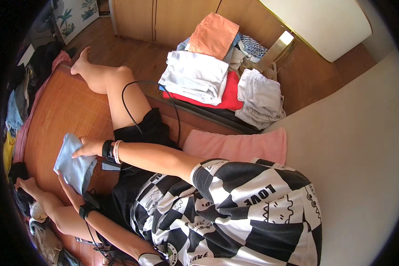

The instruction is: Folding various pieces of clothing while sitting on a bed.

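Note:
A light-blue folded cloth [74, 165], perhaps a garment, is held over the wooden surface between my legs. My right hand [88, 147] grips its upper edge, thumb on top and the other fingers partly hidden behind the fabric. Along the lower edge lies my left hand [68, 182], supporting the cloth, with some of its fingers out of sight beneath. Black straps circle both wrists, and the right one also carries a pale band.
Folded clothes lie beyond my right leg: a white stack [195, 75], an orange piece [213, 35], a red one [229, 93] and grey ones [260, 95]. A pink cloth [239, 144] is beside me. Loose clothes [15, 108] line the far left. A black cable [150, 81] loops over my leg.

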Demonstrator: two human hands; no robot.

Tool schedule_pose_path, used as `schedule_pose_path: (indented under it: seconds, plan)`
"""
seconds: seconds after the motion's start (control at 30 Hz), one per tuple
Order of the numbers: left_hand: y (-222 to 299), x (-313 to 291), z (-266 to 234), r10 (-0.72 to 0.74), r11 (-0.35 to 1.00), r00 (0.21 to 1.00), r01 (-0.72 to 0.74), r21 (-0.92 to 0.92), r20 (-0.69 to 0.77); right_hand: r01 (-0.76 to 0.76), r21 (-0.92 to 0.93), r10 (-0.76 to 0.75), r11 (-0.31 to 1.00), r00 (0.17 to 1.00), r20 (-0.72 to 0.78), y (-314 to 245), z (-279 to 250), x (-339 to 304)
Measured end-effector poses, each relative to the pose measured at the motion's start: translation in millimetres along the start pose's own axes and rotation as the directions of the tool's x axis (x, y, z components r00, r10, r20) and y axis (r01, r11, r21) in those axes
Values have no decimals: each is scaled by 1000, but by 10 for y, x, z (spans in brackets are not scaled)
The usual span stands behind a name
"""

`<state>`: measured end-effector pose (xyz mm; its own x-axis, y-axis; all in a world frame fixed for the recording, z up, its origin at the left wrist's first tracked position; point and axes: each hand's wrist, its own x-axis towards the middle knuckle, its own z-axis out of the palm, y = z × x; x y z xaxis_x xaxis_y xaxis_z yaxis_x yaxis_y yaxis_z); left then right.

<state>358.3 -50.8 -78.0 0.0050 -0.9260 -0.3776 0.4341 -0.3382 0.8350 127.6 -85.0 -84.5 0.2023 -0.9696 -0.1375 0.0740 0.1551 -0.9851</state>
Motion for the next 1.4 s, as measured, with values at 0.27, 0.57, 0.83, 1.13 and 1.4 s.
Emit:
schedule_pose_path:
  seconds: [0.27,0.57,0.83,1.13,1.4]
  plan:
    - [-26,57,-36,-8,993,1000,9,120,-11,-9,-151,9,988,1000,-1,116,36,79]
    - [-79,89,219,164,981,981,-174,92,107,200,-234,-184,951,979,89,-24,105,-112]
    - [-174,-25,215,340,805,920,-391,446,193,181,-315,-79,932,947,310,-132,28,-116]
    - [-80,-122,257,240,969,971,-238,71,-24,106,-105,-94,989,989,112,-51,-363,156]
    - [-175,60,-199,460,749,819,-150,646,-343,-83,-244,32,966,978,-207,-120,-866,211]
